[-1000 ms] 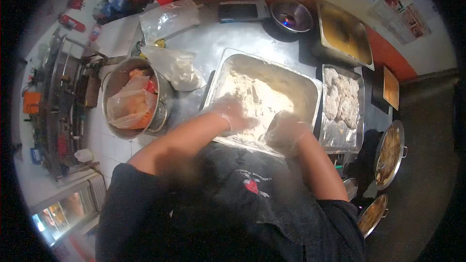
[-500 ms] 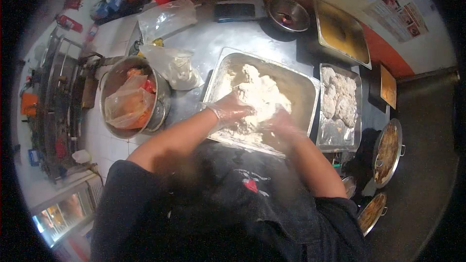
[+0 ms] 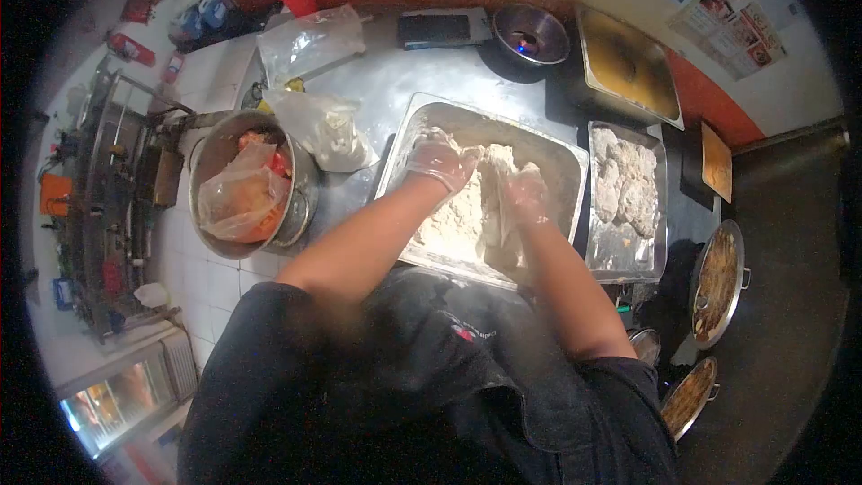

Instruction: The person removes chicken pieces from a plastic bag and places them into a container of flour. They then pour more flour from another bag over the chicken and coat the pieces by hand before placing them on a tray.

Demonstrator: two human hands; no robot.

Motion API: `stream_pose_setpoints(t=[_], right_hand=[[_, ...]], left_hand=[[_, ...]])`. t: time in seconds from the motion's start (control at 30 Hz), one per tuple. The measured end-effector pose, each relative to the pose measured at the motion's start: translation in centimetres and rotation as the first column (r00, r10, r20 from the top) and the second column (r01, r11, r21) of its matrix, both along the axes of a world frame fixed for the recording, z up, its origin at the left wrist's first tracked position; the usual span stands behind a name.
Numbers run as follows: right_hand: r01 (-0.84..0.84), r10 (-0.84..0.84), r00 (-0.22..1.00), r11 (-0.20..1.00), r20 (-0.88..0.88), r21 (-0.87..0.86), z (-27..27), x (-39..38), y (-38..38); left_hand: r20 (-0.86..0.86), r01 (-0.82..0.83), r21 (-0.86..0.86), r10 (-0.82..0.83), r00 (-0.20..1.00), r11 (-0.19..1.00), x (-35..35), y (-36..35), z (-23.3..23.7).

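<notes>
A deep metal pan (image 3: pixel 567 157) in front of me holds loose white flour (image 3: pixel 456 224) and lumpy flour-coated pieces (image 3: pixel 499 160). Both my hands are inside it, in clear plastic gloves dusted with flour. On the pan's left side my left hand (image 3: pixel 440 164) is curled over a floured lump, its fingertips partly buried. My right hand (image 3: pixel 524 196) closes against the floured piece near the middle, its fingers partly hidden by flour. What kind of food lies under the coating cannot be made out.
Right of the pan, a shallower metal tray (image 3: pixel 618 251) holds several floured pieces. A large pot (image 3: pixel 303 207) with a plastic bag inside stands left. Behind are a bag of white powder (image 3: pixel 337 139), a metal bowl (image 3: pixel 532 56) and a deep container (image 3: pixel 628 63). Round pans (image 3: pixel 718 283) sit lower right.
Both hands have moved farther into the pan, away from my body. The heaped floury mass between them has been lowered and spread, and more flour shows at the near side.
</notes>
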State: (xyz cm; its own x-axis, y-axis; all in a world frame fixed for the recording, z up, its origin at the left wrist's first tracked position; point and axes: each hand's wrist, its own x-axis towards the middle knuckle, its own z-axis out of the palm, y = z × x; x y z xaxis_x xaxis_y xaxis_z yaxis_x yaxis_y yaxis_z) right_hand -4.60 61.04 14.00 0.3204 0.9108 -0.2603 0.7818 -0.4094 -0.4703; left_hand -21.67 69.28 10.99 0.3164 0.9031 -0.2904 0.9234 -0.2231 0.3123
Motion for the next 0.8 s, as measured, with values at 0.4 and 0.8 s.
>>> stream_pose_setpoints(t=[0.4,0.8], right_hand=[[-0.121,-0.001,0.856,0.972,-0.518,-0.201,-0.8,1.9,2.4],[-0.457,0.539,0.839,0.617,-0.079,-0.641,8.0,-0.2,-5.0]], left_hand=[[0.570,0.172,-0.564,0.231,0.788,0.807,-1.3,0.6,-6.7],[-0.133,0.388,-0.465,-0.496,0.858,0.796,-2.5,-6.4,6.5]])
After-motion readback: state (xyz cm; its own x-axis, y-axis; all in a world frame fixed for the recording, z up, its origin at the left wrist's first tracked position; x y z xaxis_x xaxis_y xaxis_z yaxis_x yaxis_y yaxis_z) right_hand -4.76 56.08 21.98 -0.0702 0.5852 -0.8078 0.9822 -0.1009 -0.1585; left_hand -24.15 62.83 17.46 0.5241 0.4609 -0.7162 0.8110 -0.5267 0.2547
